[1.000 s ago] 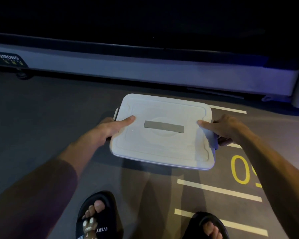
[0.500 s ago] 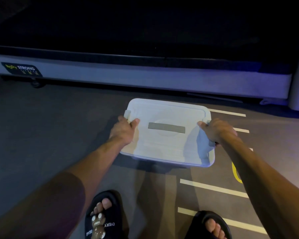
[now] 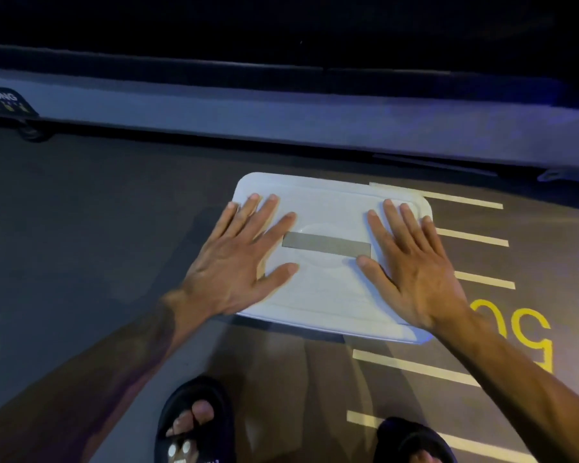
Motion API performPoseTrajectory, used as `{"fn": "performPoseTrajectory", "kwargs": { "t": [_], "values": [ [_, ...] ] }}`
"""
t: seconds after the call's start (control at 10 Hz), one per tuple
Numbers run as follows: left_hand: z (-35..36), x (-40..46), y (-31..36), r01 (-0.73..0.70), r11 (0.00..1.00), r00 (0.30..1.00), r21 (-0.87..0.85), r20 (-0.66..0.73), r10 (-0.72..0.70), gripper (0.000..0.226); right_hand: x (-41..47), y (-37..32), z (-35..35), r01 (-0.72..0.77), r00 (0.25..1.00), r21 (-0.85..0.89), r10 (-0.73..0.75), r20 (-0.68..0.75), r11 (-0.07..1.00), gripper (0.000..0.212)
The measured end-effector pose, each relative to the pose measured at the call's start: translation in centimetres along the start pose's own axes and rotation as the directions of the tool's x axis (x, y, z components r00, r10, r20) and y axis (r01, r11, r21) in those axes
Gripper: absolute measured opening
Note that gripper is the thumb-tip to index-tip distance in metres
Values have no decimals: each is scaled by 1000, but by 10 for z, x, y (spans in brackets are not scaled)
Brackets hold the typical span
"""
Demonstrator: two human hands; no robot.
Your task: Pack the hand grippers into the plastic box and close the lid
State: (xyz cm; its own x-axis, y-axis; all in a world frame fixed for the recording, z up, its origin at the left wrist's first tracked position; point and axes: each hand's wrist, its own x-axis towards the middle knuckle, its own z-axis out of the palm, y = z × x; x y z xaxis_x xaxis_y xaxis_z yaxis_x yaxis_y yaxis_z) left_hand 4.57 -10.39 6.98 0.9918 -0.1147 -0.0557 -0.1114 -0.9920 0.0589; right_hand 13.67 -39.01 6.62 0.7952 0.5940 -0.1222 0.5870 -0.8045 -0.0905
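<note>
— Fingers first: how do they lie?

— Spread and straight on both hands, flat on the lid [image 3: 328,289]. The left hand [image 3: 234,262] covers the lid's left part, its fingertips [image 3: 272,198] near the far left corner and its thumb pointing in toward the middle. The right hand [image 3: 411,262] mirrors it on the right part, with its fingertips [image 3: 387,203] near the far right corner.

— What lies between the hands?

— A grey strip [image 3: 326,244] across the middle of the lid – the left index finger touches its left end, and the right thumb lies just under its right end.

— And the box?

— Under the lid and almost wholly hidden by it, so I cannot tell what is inside. The lid sits level on top, and both rest on the dark floor [image 3: 81,212].

— Further out from the fingers?

— Pale lines [image 3: 472,237] on the floor beyond the right hand's little finger, with yellow figures [image 3: 515,332] beside that wrist. Nearer than the palms, two feet in black sandals [image 3: 194,422]. Beyond the fingertips, a long pale base rail [image 3: 281,121] runs across, with a dark label [image 3: 4,101] at its left end.
</note>
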Motion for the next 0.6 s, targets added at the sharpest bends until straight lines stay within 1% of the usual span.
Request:
{"fn": "performPoseTrajectory", "kwargs": {
  "t": [0.2, 0.3, 0.4, 0.5, 0.6],
  "values": [
    [3, 6, 1, -57, 998, 998, -18, -34, 56, 76, 1, 0, 0, 7, 1000, 23, -7, -20, 1000, 73],
    [5, 10, -1, -64, 997, 996, -47, -60, 61, 76, 5, 1, -7, 1, 1000, 88, -2, 12, 996, 72],
    [0, 10, -2, -59, 996, 997, -64, -48, 56, 75, 7, -2, -15, -23, 1000, 149, 22, 9, 989, 72],
    [-13, 13, 0, -30, 998, 999, -58, 18, 31, 77, 7, -3, -25, -27, 996, 94, 19, 83, 995, 71],
    [-37, 18, 3, 12, 997, 976, -75, 218, 4, 77, 7, -5, -44, -84, 974, 167, 45, 224, 982, 72]
  ]
}}
